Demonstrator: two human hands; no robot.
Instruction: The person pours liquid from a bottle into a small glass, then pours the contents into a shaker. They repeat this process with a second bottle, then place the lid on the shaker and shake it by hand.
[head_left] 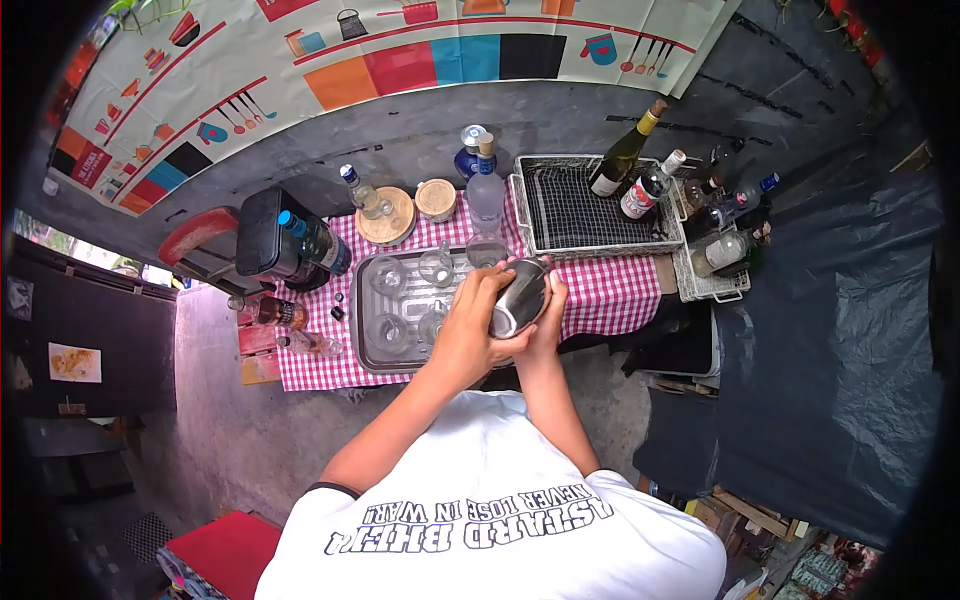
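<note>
Between both my hands is a metal cocktail shaker (521,298), tilted, held in front of my chest above the table's near edge. My left hand (468,318) wraps its left side and lower end. Against the shaker's right side, the fingers of my right hand (548,312) are closed. Just beyond and to the left lies a dark tray (362,338) with several clear glasses, among them a stemless-looking glass (388,332) and a glass mug (436,268). My left forearm partly hides the tray's right part.
A red-checked cloth (605,290) covers the table. At the back right, a white wire basket (580,250) holds a wine bottle (622,158) and a labelled bottle (648,190). A frosted bottle (486,200) stands behind the tray. Several bottles and a black container (268,235) are at left.
</note>
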